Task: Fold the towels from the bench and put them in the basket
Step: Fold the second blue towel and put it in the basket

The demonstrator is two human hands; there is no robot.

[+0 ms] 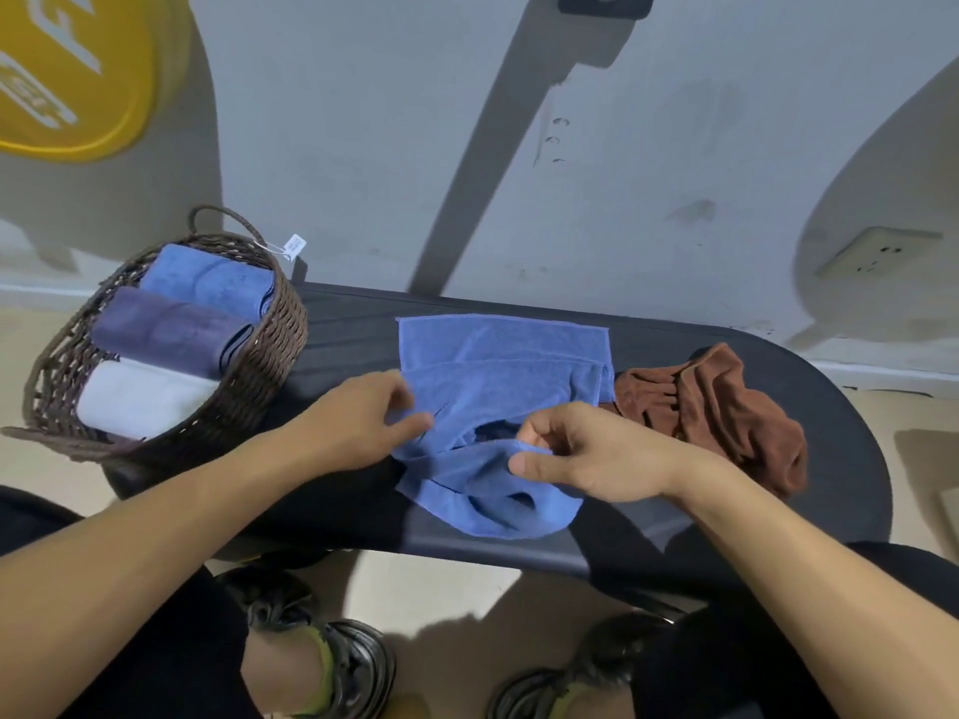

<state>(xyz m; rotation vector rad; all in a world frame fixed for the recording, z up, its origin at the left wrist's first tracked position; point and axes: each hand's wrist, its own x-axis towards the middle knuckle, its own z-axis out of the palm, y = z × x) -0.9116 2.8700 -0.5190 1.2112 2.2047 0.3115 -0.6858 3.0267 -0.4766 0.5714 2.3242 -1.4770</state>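
Blue towel (498, 386) on the black bench (809, 407), a rust-brown towel (726, 412) beside it. Dark brown woven basket (270, 350) holds three folded ones: blue (207, 280), dusky purple (166, 329), pale grey (140, 397). Yellow disc (67, 70) with white lettering on the grey wall (363, 147).

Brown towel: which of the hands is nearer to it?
Right. The right hand pinches the blue towel just beside the brown towel; the left hand is across the blue towel, toward the basket.
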